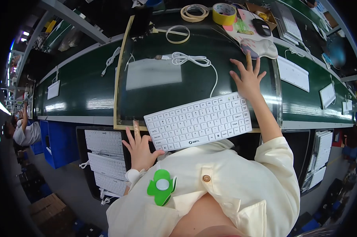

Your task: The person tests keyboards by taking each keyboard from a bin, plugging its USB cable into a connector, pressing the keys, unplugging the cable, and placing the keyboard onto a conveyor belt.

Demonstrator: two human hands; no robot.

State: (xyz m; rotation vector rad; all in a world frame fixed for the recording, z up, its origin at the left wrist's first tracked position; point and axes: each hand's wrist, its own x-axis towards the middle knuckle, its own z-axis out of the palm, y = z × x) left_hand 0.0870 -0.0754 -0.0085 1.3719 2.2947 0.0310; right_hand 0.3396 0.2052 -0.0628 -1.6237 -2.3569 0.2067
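Note:
A white keyboard (198, 120) lies tilted across the front edge of the dark work mat (202, 83), close to my body. At its lower left corner, my left hand (141, 153) has thumb and index finger against the edge; the other fingers are spread, one wrapped in tape. My right hand (247, 79) is empty with fingers spread, beyond the keyboard's upper right corner and just short of a wrist-rest mouse pad (261, 48). From the keyboard's back edge a white cable (192, 59) runs to a tied coil on the mat.
Tape rolls (224, 14) and a black mouse (261, 27) sit at the back. Stacked keyboards (105, 158) fill a tray at left; more keyboards (318, 154) are at right. Others lie on the green belt (83, 87). A blue bin (60, 144) and another person (27, 132) are at far left.

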